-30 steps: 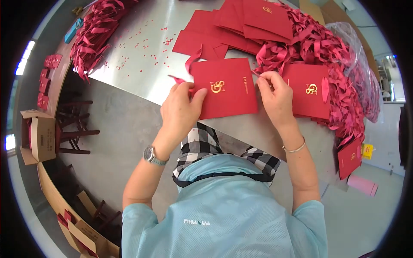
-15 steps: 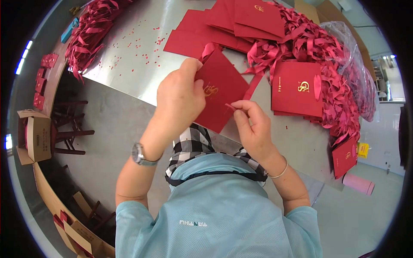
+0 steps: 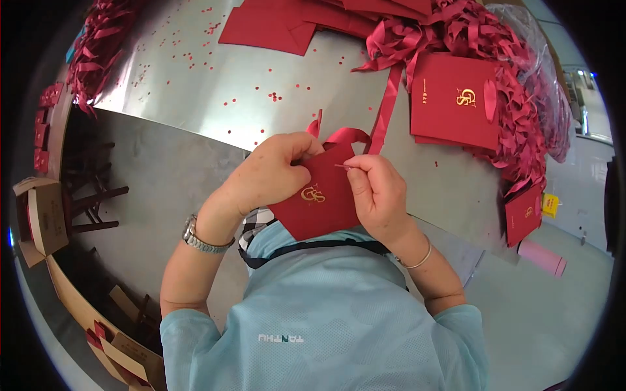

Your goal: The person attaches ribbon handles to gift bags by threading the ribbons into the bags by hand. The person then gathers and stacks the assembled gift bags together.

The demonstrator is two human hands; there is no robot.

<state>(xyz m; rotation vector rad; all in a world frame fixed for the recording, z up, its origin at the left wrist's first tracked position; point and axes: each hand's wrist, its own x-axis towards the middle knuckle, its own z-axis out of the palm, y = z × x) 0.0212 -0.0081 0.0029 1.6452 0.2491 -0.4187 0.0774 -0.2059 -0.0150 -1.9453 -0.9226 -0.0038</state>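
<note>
Grey floor [image 3: 169,169] shows below and left of my left fingers [image 3: 304,143], while a shiny metal tabletop [image 3: 195,98] spreads beyond them and out past my right fingers [image 3: 369,164], with red dots [image 3: 274,97] scattered ahead of both. Between the two, low in front of my blue shirt [image 3: 326,313], I have a red bag [image 3: 326,218], tilted, its gold mark [image 3: 312,195] facing up. My left fingers are bent closed on its upper left part, thumb on the front; some of their tips are hidden. My right fingers are pinched together, thumb against forefinger, on a thin pinkish strip [image 3: 341,166] at the bag's upper right edge. Just past the left fingertips a red ribbon [image 3: 347,135] curls behind the bag, and a longer band [image 3: 386,107] runs from near my right forefinger toward a heap of ribbons [image 3: 460,36]. Well to the right of my right fingers lies a stack of bags [image 3: 450,98], a pink loop [image 3: 490,101] on the top one. Farther right stand out a yellow packet [image 3: 551,205] and a pink cylinder [image 3: 542,258]. Far out left of my left fingers are a ribbon bundle [image 3: 101,52] and a cardboard box [image 3: 51,215].
</note>
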